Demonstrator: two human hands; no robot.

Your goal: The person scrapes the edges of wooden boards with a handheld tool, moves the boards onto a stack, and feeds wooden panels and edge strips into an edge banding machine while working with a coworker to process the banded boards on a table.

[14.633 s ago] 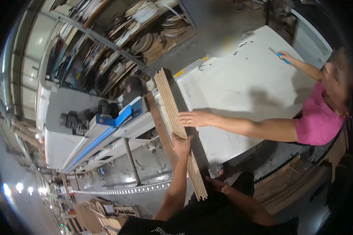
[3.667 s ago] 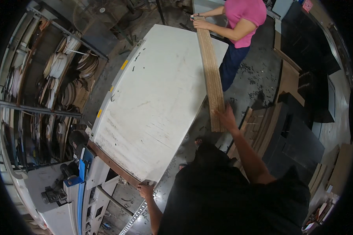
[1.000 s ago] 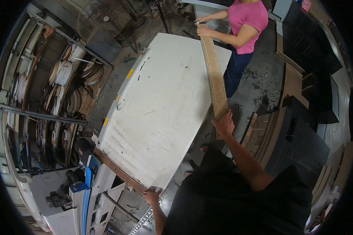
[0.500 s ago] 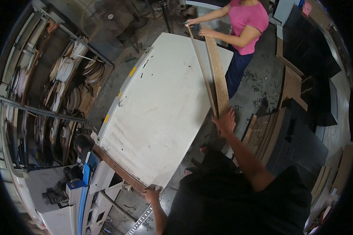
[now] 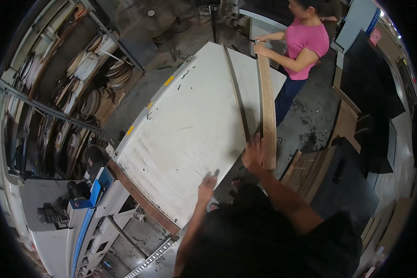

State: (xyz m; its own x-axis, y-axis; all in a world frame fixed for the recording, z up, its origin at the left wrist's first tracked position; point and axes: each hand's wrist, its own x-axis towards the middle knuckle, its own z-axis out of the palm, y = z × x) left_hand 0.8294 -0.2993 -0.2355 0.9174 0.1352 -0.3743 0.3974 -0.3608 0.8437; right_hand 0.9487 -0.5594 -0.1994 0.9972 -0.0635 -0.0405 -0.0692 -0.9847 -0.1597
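Note:
A long wood-grain board (image 5: 269,111) slopes along the right edge of the white table (image 5: 180,134). A co-worker in a pink top (image 5: 306,46) grips its far end with both hands (image 5: 260,45). Left of it a narrow dark strip (image 5: 235,88) with a pale edge lies across the tabletop. My right hand (image 5: 253,156) is at the near ends of both pieces, its fingers stretched out and apart, the board close against it. Over the table's near right edge, my left hand (image 5: 207,186) hovers with loosely spread, slightly blurred fingers and nothing in them.
A brown edge rail (image 5: 143,198) borders the table's near left side, beside a machine with a blue strip (image 5: 82,241). Shelves of coiled edging (image 5: 85,65) stand at the left. Boards (image 5: 306,176) and black panels (image 5: 345,185) lean at the right; scraps litter the floor.
My left hand has left the brown rail and moved up and right. The co-worker has let go of the narrow strip, which now lies on the table. My right hand's fingers have spread.

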